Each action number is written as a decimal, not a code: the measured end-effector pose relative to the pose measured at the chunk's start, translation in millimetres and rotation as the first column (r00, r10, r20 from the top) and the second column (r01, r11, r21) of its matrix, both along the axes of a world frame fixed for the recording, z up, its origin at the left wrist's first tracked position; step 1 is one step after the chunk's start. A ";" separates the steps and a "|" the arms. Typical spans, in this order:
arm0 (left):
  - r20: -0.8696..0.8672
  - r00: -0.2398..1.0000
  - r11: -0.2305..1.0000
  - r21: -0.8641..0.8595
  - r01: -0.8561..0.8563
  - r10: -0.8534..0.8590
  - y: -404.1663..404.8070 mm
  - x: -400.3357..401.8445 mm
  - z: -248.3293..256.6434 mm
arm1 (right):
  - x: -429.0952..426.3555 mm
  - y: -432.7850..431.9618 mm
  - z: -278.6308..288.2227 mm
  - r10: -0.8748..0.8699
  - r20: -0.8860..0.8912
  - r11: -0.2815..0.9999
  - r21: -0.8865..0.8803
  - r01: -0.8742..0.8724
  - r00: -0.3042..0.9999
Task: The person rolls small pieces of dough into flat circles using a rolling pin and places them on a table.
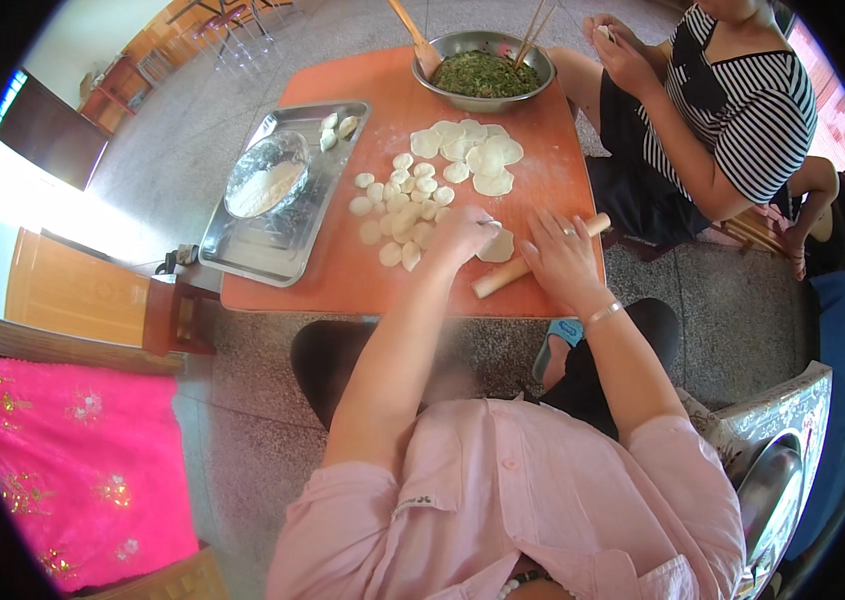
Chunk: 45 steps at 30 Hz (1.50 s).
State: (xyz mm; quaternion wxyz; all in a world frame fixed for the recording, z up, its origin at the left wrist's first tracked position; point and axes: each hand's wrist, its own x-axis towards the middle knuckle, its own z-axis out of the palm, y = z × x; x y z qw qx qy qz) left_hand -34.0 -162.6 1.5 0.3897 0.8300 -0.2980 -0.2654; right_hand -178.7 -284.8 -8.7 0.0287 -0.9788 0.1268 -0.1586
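My left hand (463, 234) pinches the edge of a round dough wrapper (497, 244) lying on the orange table (302, 295). Under my right hand (562, 251), its fingers laid over the top, is a wooden rolling pin (501, 278) set slantwise beside the wrapper. Small flattened dough pieces (403, 217) crowd together to the left of my left hand, some dusted with flour. Beyond them, rolled-out wrappers (494, 157) overlap in a loose pile.
On the table's left, a metal tray (291, 259) holds a bowl of flour (266, 187) and several dumplings (329, 131). A steel bowl of green filling (484, 75) with a wooden spatula (426, 56) and chopsticks (533, 34) stands at the far edge. To the right, a seated person (722, 112) holds a wrapper.
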 end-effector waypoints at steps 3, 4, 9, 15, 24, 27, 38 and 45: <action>0.159 0.978 0.974 0.201 0.100 -0.133 -18.5 -2.4 8.3 | 52.8 -14.3 6.4 -0.093 -0.011 0.994 0.062 0.093 0.996; 0.157 0.979 0.974 0.205 0.095 -0.129 -21.1 -0.9 7.1 | 63.1 -14.9 7.5 -0.141 -0.014 0.980 0.143 0.141 0.990; 0.030 0.999 0.996 0.080 -0.028 0.026 -9.5 8.0 -2.7 | 40.8 0.2 5.1 -0.073 -0.013 0.995 0.073 0.074 0.997; -0.300 0.954 0.984 -0.163 -0.075 0.023 6.7 1.1 -13.3 | -17.6 7.9 10.1 -0.015 -0.089 0.999 0.032 0.018 0.996; 0.121 0.993 0.998 0.055 -0.002 -0.005 9.4 16.4 -0.9 | 41.3 10.2 0.4 -0.084 0.018 0.993 0.082 0.082 0.996; 0.016 0.998 0.997 -0.042 -0.063 0.064 18.7 15.3 0.8 | -6.9 19.6 9.8 -0.039 0.000 0.996 0.083 0.039 0.999; 0.131 0.991 1.000 -0.023 0.003 0.001 -17.9 5.0 -5.2 | -46.4 22.0 9.1 -0.066 0.019 0.990 0.124 0.063 0.998; -0.177 0.969 0.982 -0.099 0.159 -0.174 -20.8 6.8 -17.8 | 18.8 -1.5 2.0 -0.095 0.022 0.995 0.023 0.094 0.995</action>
